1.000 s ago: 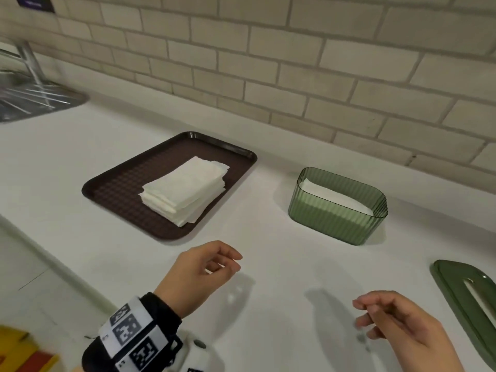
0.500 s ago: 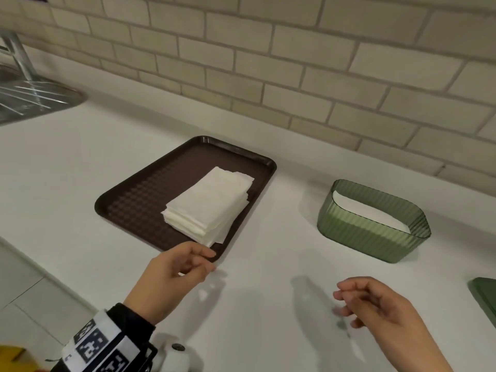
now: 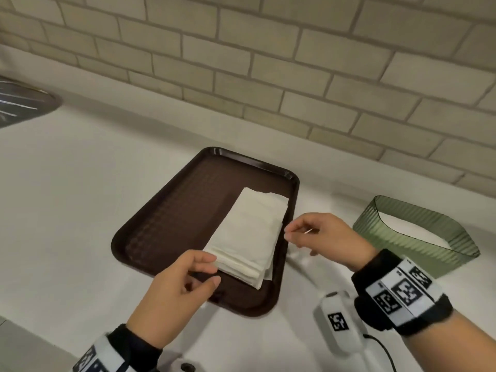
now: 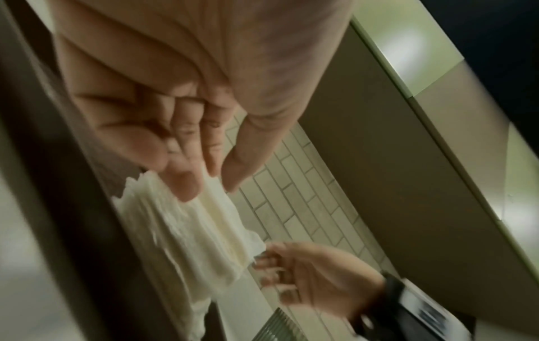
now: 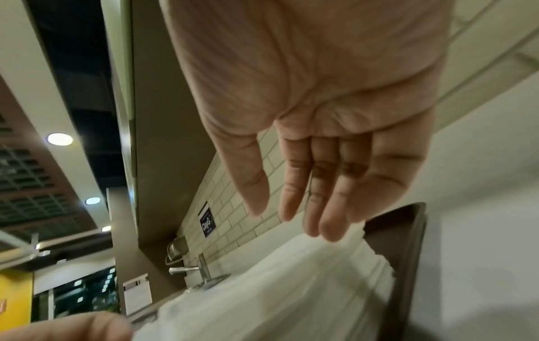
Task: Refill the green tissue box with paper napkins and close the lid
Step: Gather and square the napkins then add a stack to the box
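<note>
A stack of white paper napkins lies on the right half of a dark brown tray. My left hand is at the stack's near-left corner, fingertips touching its top, thumb spread apart below. In the left wrist view the fingers lie against the stack. My right hand hovers at the stack's right edge with straight fingers and holds nothing. The green ribbed tissue box stands lidless to the right, with white paper inside. The lid is out of view.
A beige brick wall runs along the back of the white counter. A metal sink sits at the far left. The counter's front edge runs by my left wrist.
Both hands have moved forward from the bare counter to the napkin stack, left to its near corner, right to its right edge. The view has swung left and the lid has left the picture.
</note>
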Available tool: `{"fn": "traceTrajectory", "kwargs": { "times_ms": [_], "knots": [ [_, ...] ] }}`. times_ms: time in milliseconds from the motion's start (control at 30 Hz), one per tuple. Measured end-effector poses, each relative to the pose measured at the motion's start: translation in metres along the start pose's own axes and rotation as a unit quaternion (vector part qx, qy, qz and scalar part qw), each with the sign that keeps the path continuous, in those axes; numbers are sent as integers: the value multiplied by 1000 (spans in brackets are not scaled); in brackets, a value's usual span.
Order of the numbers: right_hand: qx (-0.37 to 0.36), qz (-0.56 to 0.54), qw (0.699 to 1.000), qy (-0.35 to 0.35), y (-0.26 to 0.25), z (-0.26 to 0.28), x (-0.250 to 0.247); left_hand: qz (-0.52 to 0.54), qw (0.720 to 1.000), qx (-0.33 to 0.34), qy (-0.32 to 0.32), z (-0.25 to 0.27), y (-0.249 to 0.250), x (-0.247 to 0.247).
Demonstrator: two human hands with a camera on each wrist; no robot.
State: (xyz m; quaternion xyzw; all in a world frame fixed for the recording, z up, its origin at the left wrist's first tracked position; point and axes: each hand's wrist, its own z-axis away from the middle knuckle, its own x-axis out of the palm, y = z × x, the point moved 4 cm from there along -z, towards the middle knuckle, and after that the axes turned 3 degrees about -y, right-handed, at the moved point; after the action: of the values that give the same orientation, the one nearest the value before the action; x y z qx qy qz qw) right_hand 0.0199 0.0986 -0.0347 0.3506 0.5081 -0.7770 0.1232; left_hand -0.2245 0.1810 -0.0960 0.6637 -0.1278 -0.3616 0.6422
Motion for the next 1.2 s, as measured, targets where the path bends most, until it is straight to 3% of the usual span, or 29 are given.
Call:
{"fn": "traceTrajectory", "kwargs": {
  "times_ms": [200, 433, 667, 800, 1200],
  "knots": [
    [53, 75, 996, 17, -34, -68, -11, -39, 997, -6, -64, -8, -4, -8],
    [129, 215, 962, -110, -40, -118, -6, -60, 992, -38, -106, -17, -1, -7],
    [155, 200, 937, -240, -48, -136, 8, -35, 988, -86, -125, -25, -4, -5],
    [146, 210, 934, -251, -52, -142, 16, -41, 984, -89, -147, -28, -3, -5],
    [115, 306, 927, -183, -65, -140, 16, -30, 983, -85, -160, -31, -8, -1]
  ]
}}
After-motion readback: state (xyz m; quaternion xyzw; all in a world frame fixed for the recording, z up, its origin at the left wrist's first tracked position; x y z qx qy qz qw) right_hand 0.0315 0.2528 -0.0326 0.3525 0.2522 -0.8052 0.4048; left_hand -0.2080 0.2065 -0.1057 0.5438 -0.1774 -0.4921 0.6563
